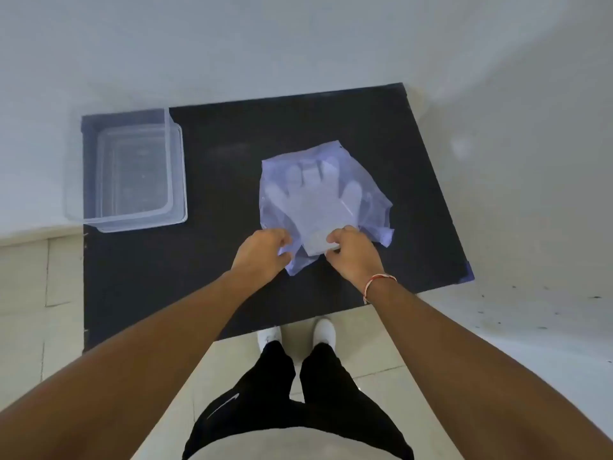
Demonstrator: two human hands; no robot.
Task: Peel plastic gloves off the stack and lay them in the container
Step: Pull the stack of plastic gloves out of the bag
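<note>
Both hands pinched the glove stack's (315, 200) near edge, left hand (262, 254) and right hand (351, 257) closed on it; the container (175, 180) sat far left on the bench (232, 154).

No words or numbers can be read anywhere. The one brand sign is a white swoosh logo (223, 406) on the person's black trousers (298, 410), on the thigh, well below and nearer the body than the grip of the two hands on the plastic. The bag of plastic gloves (323, 200) just beyond the grip shows no legible print; a pale patch at its near end is too blurred to tell whether it carries lettering. The clear container (132, 171), well off to the left of the grip, bears no label that shows.
</note>
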